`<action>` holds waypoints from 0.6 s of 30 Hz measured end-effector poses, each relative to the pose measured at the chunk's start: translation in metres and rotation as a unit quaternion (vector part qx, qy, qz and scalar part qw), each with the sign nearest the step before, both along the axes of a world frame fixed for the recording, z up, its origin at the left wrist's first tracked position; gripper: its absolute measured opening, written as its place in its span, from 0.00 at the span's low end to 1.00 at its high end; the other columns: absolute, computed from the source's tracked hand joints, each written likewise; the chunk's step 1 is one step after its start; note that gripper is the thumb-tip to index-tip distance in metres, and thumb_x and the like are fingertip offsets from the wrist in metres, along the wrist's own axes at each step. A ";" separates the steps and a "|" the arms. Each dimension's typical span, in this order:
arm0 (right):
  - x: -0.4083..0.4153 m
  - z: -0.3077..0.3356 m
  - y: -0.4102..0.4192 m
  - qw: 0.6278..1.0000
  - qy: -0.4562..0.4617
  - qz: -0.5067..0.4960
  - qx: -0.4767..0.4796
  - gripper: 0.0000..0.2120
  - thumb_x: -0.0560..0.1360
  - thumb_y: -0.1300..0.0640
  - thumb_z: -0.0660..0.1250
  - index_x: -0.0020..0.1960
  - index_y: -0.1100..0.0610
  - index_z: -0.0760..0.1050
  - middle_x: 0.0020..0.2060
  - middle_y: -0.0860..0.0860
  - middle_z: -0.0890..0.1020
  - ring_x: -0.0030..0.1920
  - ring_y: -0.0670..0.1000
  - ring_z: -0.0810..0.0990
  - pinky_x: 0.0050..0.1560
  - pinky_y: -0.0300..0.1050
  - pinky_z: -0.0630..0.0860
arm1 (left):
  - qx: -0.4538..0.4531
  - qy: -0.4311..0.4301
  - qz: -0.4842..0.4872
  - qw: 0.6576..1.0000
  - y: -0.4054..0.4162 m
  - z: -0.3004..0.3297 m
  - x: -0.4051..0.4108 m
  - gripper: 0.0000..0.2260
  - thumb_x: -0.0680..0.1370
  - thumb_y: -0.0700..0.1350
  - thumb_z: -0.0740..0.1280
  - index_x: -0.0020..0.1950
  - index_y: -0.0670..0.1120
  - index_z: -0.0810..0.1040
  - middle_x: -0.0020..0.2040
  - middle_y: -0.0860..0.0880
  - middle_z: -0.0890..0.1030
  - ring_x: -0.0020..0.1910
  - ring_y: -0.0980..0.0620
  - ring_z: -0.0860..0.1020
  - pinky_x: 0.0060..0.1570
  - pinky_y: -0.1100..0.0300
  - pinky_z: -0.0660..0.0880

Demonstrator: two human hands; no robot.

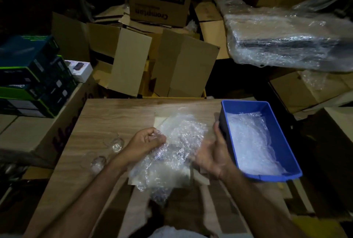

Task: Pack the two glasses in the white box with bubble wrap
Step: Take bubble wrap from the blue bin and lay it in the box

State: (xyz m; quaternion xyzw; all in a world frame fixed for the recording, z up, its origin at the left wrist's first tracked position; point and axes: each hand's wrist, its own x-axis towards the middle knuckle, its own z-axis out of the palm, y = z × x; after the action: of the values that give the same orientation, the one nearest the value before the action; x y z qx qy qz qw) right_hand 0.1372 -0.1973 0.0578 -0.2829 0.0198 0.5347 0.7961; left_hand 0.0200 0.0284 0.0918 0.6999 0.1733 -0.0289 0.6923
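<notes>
Wooden table (107, 123), ringed by stacked cardboard cartons (164, 61); blue tray (248, 106) at right, lined with plastic wrap. White box (202, 177) at centre, largely hidden under a crumpled bubble wrap sheet (172, 151). Left hand (147, 142) pinches the sheet's edge; right hand (214, 153), fingers relaxed, touches its other side; two clear glasses (107, 151) lie left of the box.

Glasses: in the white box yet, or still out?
Out. Both glasses lie on the wooden table, beside the left hand.
</notes>
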 end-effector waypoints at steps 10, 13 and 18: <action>-0.023 -0.034 0.024 0.900 -0.354 -0.069 -0.246 0.43 0.68 0.69 0.79 0.76 0.46 0.66 0.56 0.56 0.82 0.55 0.54 0.84 0.58 0.53 0.82 | 0.041 -0.011 0.107 0.993 0.002 -0.033 -0.020 0.45 0.70 0.39 0.80 0.78 0.61 0.58 0.62 0.48 0.75 0.60 0.53 0.78 0.54 0.56 0.81; -0.017 -0.033 0.026 0.840 -0.473 -0.005 -0.266 0.37 0.65 0.67 0.81 0.71 0.54 0.74 0.52 0.47 0.83 0.47 0.41 0.83 0.50 0.41 0.81 | 0.113 0.018 0.000 0.993 0.010 -0.028 -0.019 0.43 0.65 0.39 0.83 0.75 0.59 0.70 0.69 0.53 0.73 0.66 0.53 0.75 0.57 0.62 0.79; -0.007 -0.021 0.040 0.622 -0.683 0.026 -0.381 0.07 0.69 0.57 0.77 0.47 0.55 0.85 0.38 0.48 0.82 0.43 0.40 0.75 0.46 0.39 0.72 | 0.432 0.021 -0.078 0.898 0.010 -0.029 0.000 0.15 0.70 0.48 0.80 0.56 0.51 0.84 0.50 0.56 0.74 0.51 0.57 0.74 0.45 0.69 0.69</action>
State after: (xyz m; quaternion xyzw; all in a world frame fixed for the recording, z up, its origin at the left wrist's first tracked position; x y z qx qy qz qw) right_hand 0.1298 -0.1575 0.0363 -0.8453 -0.3354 0.1524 0.3871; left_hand 0.0196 0.0385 0.0623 0.9407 0.1279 -0.0198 0.3137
